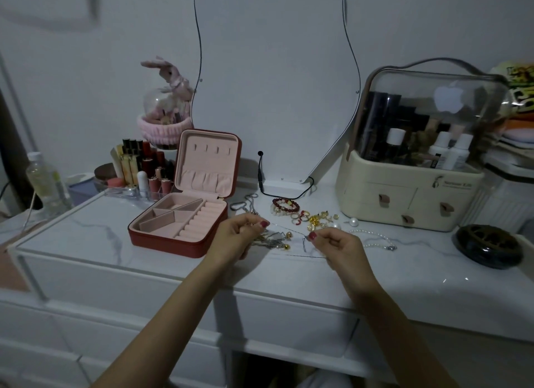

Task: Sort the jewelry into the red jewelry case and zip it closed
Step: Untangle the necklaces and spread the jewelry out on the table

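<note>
marble-top dresser (86, 237) | red jewelry case (179, 228) | loose jewelry (306, 217) | cosmetics organizer (410, 196)

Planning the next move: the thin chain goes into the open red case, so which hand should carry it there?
Probably left. The left hand pinches the chain right beside the case; the right hand is farther off.

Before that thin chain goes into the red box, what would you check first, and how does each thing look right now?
1. Red jewelry case lid open: ok.
2. Case compartments free of jewelry: ok.
3. Thin chain pinched by left hand and right hand: ok.
4. Chain free of the tangled pile beneath: cannot tell.
5. Path from the hands to the case unobstructed: ok.
6. Remaining rings and beads still outside the case: not ok, sorting unfinished.
</note>
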